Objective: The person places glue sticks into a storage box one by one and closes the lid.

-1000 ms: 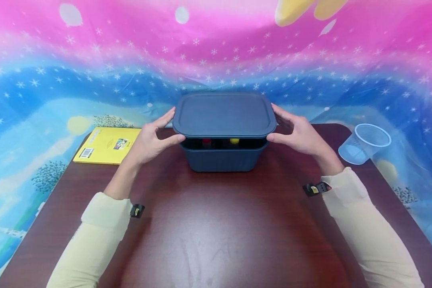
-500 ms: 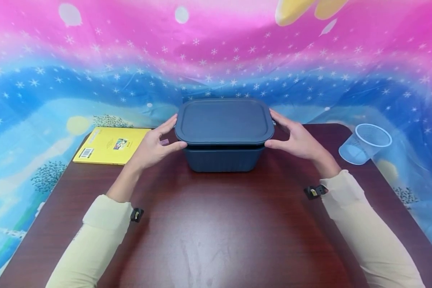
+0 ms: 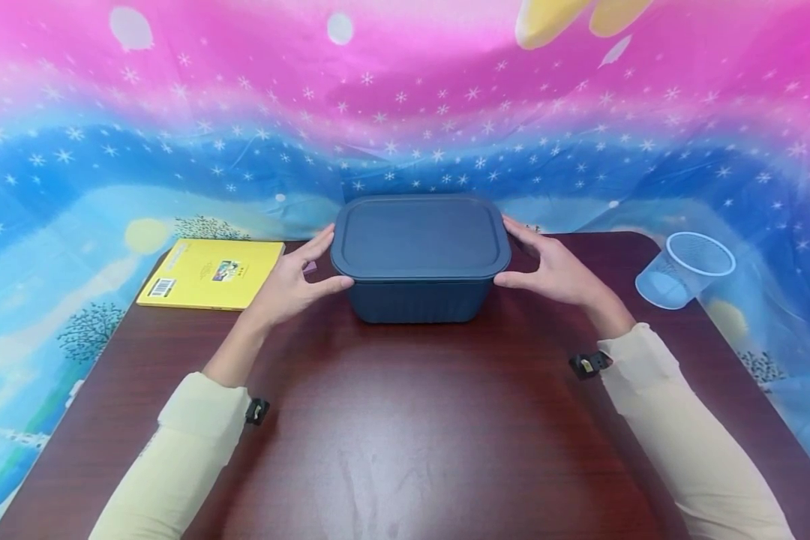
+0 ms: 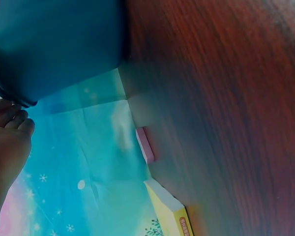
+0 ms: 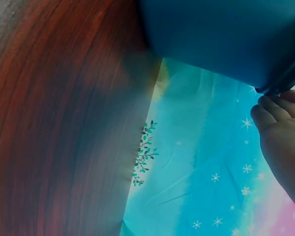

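Observation:
A dark blue-grey storage box (image 3: 418,302) stands at the far side of the brown table. Its flat lid (image 3: 421,236) lies over the top, level, its front edge right at the box rim. My left hand (image 3: 293,280) grips the lid's left end, thumb at the front corner and fingers along the side. At the opposite end my right hand (image 3: 553,266) holds it the same way. The left wrist view shows curled fingers (image 4: 20,120) beneath the lid's edge. Fingers (image 5: 273,109) of the right hand meet the other edge in the right wrist view. The box's contents are hidden.
Left of the box lies a yellow book (image 3: 209,274), with a small pink block (image 4: 144,145) between them near the table's far edge. A white mesh cup (image 3: 661,289) stands at the far right corner. A printed cloth (image 3: 405,97) hangs behind the table.
Both hands have lowered the lid onto the box. The front gap, where red and yellow items showed a second ago, has closed. The pink block has come into sight beside the left hand.

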Action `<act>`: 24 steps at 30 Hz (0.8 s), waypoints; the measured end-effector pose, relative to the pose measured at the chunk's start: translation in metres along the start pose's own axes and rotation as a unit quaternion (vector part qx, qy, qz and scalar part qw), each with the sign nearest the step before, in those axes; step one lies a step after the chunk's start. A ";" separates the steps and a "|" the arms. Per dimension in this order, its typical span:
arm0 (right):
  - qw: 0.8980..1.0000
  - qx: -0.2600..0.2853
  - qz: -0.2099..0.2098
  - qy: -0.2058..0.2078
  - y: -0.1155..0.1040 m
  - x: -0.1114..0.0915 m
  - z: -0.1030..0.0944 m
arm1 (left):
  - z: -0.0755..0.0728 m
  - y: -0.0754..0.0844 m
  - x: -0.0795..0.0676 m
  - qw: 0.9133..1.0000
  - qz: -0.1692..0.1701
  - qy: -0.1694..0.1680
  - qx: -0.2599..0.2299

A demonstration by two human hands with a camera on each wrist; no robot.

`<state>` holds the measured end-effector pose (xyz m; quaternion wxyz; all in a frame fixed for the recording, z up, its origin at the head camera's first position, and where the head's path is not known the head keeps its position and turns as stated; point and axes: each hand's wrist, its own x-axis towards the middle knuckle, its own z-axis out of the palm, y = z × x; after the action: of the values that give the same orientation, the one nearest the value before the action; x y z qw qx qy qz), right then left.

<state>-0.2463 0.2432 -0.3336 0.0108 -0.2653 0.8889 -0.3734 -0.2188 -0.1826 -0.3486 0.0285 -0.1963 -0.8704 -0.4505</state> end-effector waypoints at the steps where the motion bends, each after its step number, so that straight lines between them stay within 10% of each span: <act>1: 1.000 -0.002 0.003 -0.002 0.001 0.000 0.001 | 0.001 -0.001 0.000 1.000 0.000 0.000 0.004; 24: 0.999 0.043 0.019 -0.014 0.004 0.000 0.008 | 0.004 -0.007 -0.002 1.000 0.007 0.011 0.014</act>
<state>-0.2460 0.2406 -0.3417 0.0420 -0.2530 0.8764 -0.4076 -0.2192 -0.1838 -0.3565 0.0435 -0.1971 -0.8748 -0.4405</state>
